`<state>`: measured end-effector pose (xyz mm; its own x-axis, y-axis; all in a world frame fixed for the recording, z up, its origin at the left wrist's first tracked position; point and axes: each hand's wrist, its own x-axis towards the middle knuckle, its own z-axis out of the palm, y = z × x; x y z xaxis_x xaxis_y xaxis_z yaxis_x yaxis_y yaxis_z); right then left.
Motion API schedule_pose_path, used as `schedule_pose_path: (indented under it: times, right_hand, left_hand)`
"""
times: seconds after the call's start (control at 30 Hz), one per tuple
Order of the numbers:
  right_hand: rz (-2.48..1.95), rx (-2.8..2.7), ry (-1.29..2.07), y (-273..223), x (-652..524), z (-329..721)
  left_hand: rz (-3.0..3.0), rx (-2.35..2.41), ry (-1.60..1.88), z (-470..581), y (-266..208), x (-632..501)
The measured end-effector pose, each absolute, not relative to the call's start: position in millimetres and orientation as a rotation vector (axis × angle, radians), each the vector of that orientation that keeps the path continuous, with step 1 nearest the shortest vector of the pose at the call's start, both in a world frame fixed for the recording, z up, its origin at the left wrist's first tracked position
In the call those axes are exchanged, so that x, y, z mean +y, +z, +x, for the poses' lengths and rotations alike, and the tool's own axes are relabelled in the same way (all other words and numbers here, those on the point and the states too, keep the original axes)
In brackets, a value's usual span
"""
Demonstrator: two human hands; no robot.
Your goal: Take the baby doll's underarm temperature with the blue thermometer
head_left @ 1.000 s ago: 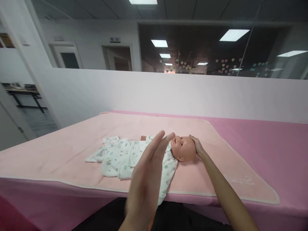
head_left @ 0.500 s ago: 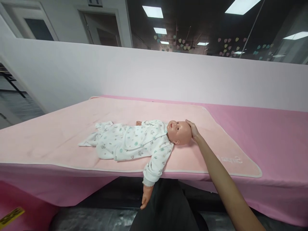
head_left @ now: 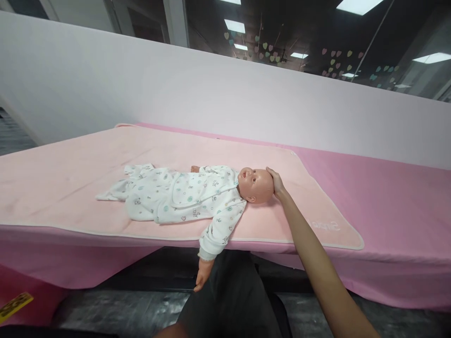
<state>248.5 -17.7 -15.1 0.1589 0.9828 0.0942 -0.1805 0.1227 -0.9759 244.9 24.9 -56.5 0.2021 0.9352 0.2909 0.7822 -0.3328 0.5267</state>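
Note:
A baby doll (head_left: pixel 190 192) in a white printed gown lies on its back on the peach blanket (head_left: pixel 84 159), its head toward the right. One doll arm hangs down over the front edge of the table. My right hand (head_left: pixel 276 182) curves around the crown of the doll's head, the fingers resting on top and the palm against the back. Part of that palm is hidden behind the head. Of my left side only a small patch of skin shows at the bottom edge; the left hand itself does not show.
Pink cloth (head_left: pixel 394 206) covers the table under the blanket. Behind it runs a white low wall (head_left: pixel 218 94) with dark glass above. My dark-trousered leg (head_left: pixel 236 300) is below the front edge. A red surface with a yellow label (head_left: pixel 16 306) stands at lower left.
The view has tilted down and shifted, so the doll and table appear further left and higher. My right hand stays on the doll's head. A patch of skin has appeared at the bottom edge.

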Motion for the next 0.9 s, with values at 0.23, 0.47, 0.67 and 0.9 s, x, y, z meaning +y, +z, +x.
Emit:
schedule_pose_path:
  times: [0.23,0.47,0.67,0.9]
  right_hand:
    - [-1.028,-1.007,1.11,-18,-17,249]
    - [-1.012,-0.988,1.1,-19,-14,250]
    - [-1.027,-0.994,1.095,-21,-11,252]
    - [-1.013,-1.009,1.114,-21,-12,252]
  left_hand:
    - [2.109,1.859,1.177,255,-53,8]
    - [2.076,1.798,1.228,254,-44,9]
    - [2.018,1.635,1.264,247,-38,1]
    - [1.947,1.613,1.285,248,-33,0]
